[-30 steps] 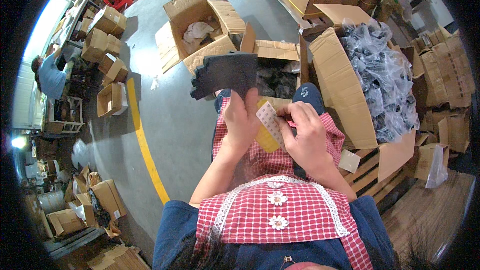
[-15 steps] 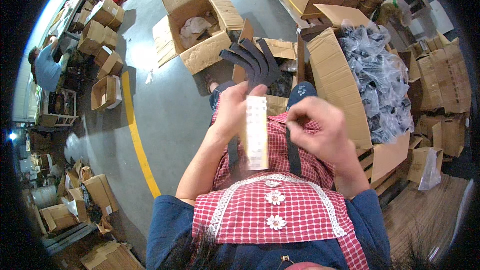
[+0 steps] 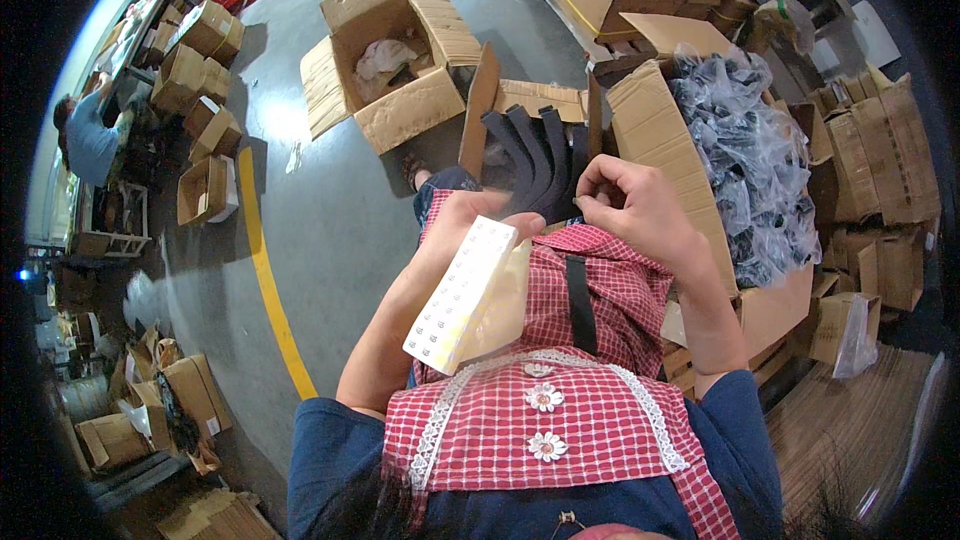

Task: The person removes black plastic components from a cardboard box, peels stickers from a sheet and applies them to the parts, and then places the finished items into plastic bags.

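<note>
Landmark: the red checked apron on the wearer's chest; every place below is given from it.
Left hand: beyond the apron's bib, slightly left; closed, gripping the label sheet and the black strips together.
Label sheet: one, white with small dark marks and a yellowish layer beneath; its far end is under the left fingers, its length slanting back toward the apron's bib.
Black strips: four visible, curved, fanning out beyond the left grip, away from the apron.
Right hand: beyond the apron, to the right; thumb and forefinger curled close together just beside the strips; cannot tell whether they pinch anything.
Open cartons: three beyond the apron: one ahead and left, one behind the strips, one to the right heaped with clear bags.
Flowers: three, white, down the apron's front.
</note>
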Available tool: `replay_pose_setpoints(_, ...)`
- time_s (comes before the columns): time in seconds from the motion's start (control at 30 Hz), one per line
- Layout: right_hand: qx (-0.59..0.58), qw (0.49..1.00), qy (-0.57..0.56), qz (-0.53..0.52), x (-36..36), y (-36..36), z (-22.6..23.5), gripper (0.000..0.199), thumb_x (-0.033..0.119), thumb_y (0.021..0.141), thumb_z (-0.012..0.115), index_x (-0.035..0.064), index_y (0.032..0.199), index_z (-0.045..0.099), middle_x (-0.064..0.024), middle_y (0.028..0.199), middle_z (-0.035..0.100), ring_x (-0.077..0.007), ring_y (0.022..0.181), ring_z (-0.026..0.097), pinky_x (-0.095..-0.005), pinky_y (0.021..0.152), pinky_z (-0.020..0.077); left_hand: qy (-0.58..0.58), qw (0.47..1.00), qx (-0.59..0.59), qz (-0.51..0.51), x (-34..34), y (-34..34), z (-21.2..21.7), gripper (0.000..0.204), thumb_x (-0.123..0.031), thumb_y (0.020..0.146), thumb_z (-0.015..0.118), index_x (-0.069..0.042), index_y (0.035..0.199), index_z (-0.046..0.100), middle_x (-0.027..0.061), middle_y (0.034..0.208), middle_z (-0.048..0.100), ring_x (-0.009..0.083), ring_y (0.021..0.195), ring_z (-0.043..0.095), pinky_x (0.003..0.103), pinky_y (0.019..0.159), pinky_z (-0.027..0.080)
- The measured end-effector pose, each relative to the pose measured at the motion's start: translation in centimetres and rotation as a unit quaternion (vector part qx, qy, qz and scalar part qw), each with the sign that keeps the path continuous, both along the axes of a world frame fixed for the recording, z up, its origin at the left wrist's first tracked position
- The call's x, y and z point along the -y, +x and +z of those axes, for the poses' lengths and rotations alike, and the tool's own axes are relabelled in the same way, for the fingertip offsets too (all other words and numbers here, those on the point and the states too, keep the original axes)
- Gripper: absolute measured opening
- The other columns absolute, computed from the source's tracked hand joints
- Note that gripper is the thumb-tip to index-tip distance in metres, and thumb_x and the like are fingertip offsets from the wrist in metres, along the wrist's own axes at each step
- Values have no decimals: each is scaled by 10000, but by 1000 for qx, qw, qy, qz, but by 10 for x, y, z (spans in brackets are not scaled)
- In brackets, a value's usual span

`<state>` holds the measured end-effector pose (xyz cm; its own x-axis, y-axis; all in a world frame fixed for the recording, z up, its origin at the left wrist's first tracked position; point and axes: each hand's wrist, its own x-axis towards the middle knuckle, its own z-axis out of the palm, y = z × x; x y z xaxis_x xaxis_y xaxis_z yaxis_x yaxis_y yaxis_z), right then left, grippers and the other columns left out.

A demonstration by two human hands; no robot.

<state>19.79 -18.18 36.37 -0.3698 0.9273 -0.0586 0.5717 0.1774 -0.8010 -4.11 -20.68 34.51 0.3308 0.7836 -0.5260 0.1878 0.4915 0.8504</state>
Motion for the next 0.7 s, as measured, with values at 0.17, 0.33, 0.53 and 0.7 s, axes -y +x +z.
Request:
replay_pose_setpoints(0.17, 111, 982, 150, -37, 5, 2, -3, 168, 151, 821, 722, 21, 891, 641, -116, 713, 631, -208, 604, 601, -354, 584, 481, -17, 996, 57, 71, 6, -2, -3, 549, -145, 888, 745, 21, 1271, 387, 211, 1130, 658, 226, 998, 681, 304, 849, 559)
replay_pose_setpoints(0.33, -40, 994, 79, -66, 7, 2, 11, 173, 177, 851, 726, 35, 914, 650, -101, 720, 626, -170, 579, 579, -324, 569, 467, 78, 990, 96, 75, 11, 4, -4, 240, -219, 856, 768, -21, 846, 632, 43, 744, 641, 89, 665, 603, 253, 570, 433)
replay_pose_setpoints(0.53, -88, 996, 7, -29, 6, 2, 15, 187, 142, 847, 712, 33, 989, 659, -47, 731, 621, -99, 638, 576, -271, 586, 462, 49, 984, 153, 72, 13, 10, 0, 284, -245, 858, 768, -27, 714, 658, -3, 641, 612, 60, 590, 567, 254, 502, 399)
replay_pose_setpoints(0.7, -129, 990, 8, 48, 6, 8, 16, 277, 82, 827, 682, 23, 1084, 597, -40, 795, 615, -94, 723, 591, -278, 637, 487, 18, 988, 141, 54, 8, 8, -18, 327, -282, 862, 766, -27, 699, 640, -10, 631, 587, 56, 588, 533, 265, 497, 386)
